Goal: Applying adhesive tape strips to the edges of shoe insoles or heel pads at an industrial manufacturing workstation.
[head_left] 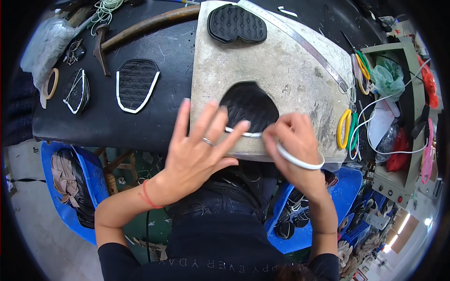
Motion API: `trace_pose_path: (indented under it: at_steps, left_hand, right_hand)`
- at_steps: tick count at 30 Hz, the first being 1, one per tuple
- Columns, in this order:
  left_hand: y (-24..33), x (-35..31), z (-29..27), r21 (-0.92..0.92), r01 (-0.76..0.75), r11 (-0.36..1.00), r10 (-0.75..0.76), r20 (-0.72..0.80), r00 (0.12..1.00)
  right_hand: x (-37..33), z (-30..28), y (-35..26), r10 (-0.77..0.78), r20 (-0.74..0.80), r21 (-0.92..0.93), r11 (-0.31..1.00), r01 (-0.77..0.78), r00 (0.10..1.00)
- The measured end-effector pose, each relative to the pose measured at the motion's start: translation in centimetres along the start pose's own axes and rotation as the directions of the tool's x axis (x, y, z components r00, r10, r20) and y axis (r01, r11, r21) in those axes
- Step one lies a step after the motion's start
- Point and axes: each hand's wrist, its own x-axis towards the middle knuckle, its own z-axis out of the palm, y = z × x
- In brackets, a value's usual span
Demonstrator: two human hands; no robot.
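Note:
A black quilted piece [251, 107] with a rounded outline lies on the pale board in front of me, slightly blurred. Along its near edge runs a white strip [253, 135]. My left hand [194, 145] is open, its fingers spread, with some fingertips resting on the piece's left side and near edge. At the near right corner my right hand [296, 147] is closed in a pinch on the white strip, whose loose length loops over the back of that hand. The pinching fingertips are partly hidden.
Left lie another quilted piece [137, 86] edged in white, a smaller stack [76, 91] and a hammer [101, 49]. A quilted stack [236, 23] and metal ruler [300, 42] lie at the far side. Yellow-handled scissors [344, 129] sit right. Blue bins [51, 182] flank me below.

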Motion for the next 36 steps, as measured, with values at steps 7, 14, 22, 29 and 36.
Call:
trace_pose_path:
  at_steps: [7, 14, 22, 29, 36]
  left_hand:
    - [2.8, -1.4, 1.0, -0.266, -0.015, 0.964, 0.002, -0.047, 0.999]
    - [2.5, -1.4, 1.6, -0.198, -0.073, 0.978, 0.064, -0.051, 0.997]
    - [2.2, -1.0, 1.4, -0.145, -0.046, 0.988, 0.036, -0.076, 0.997]
    - [3.3, -1.7, 1.4, -0.332, 0.016, 0.943, -0.047, -0.086, 0.995]
    - [1.5, -2.8, 1.2, -0.142, -0.104, 0.984, 0.103, -0.019, 0.995]
  right_hand:
    - [-2.4, 2.4, -2.3, 0.102, -0.166, 0.154, 0.985, -0.076, 0.981]
    - [-2.2, 1.5, -1.1, 0.15, -0.122, 0.2, 0.972, -0.123, 0.981]
    - [-0.1, 0.2, 0.6, 0.02, -0.091, 0.095, 0.995, -0.011, 0.996]
    - [-2.3, 4.3, -3.6, 0.019, -0.198, -0.007, 1.0, -0.021, 0.98]
    - [-3.2, 1.0, -2.2, 0.144, -0.083, 0.18, 0.975, -0.128, 0.986]
